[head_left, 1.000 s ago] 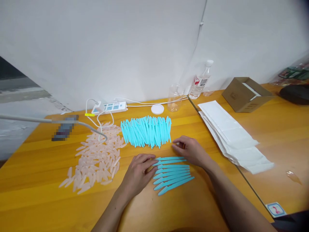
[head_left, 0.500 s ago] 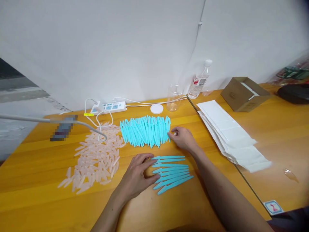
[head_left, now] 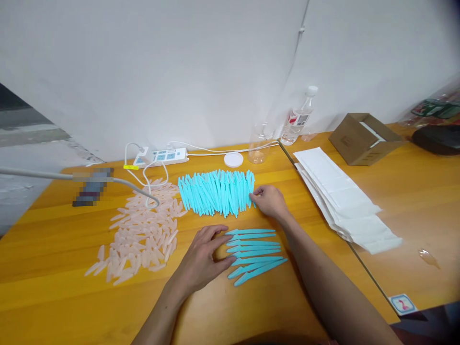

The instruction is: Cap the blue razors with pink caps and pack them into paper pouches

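Observation:
My left hand (head_left: 203,256) lies at the left ends of a loose row of turquoise eyebrow razors (head_left: 255,249). Its thumb and fingers are spread and rest against the razors' ends. My right hand (head_left: 269,199) is at the right edge of a dense bundle of the same turquoise razors (head_left: 215,194). There its thumb and forefinger pinch the outermost razor, partly hidden by the fingertips. Left of the bundle spreads a heap of small pale pink pieces (head_left: 143,239), which look like blade covers.
A power strip (head_left: 167,155) with white cables, a white round lid (head_left: 233,159), a clear jar (head_left: 259,148) and a water bottle (head_left: 298,117) stand along the wall. White sleeves (head_left: 334,191) and a cardboard box (head_left: 362,139) are at right. A blurred phone (head_left: 93,187) lies left.
The razors in the front row have shifted slightly, with wider gaps between small groups under my left fingers. My right fingertips have closed in on the bundle's right edge.

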